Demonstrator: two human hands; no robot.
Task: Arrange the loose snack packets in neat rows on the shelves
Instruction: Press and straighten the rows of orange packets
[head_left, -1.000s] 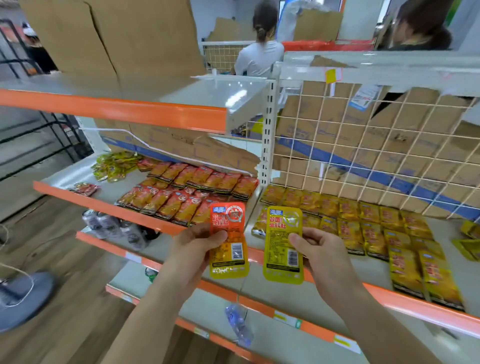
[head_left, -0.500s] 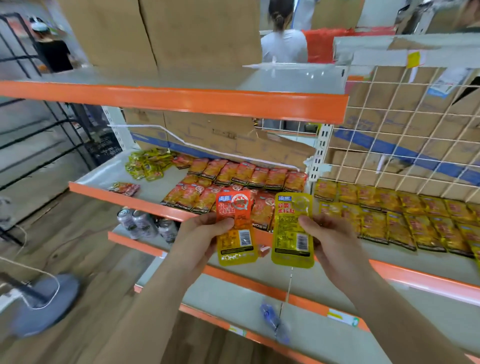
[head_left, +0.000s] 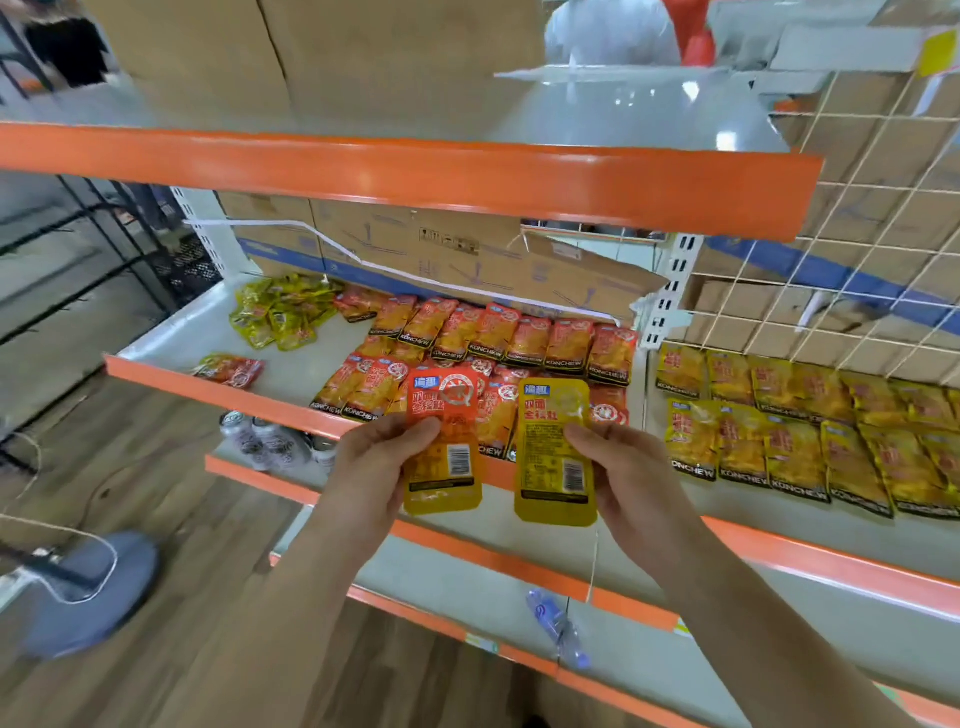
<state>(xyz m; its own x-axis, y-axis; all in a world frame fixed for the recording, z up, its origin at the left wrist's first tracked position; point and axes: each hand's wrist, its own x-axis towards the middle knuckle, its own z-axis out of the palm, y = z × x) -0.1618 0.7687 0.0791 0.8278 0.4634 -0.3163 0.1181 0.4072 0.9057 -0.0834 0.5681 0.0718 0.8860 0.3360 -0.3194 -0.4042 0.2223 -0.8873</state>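
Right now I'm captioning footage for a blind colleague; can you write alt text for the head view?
A person's left hand holds an orange packet and the right hand a yellow packet, side by side before a shelf. Behind lie rows of orange packets, rows of yellow packets to the right, and a loose yellow heap back left.

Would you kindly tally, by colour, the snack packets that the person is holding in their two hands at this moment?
orange-red packet, pinched by the left hand: 1
yellow packet, pinched by the right hand: 1
Total: 2
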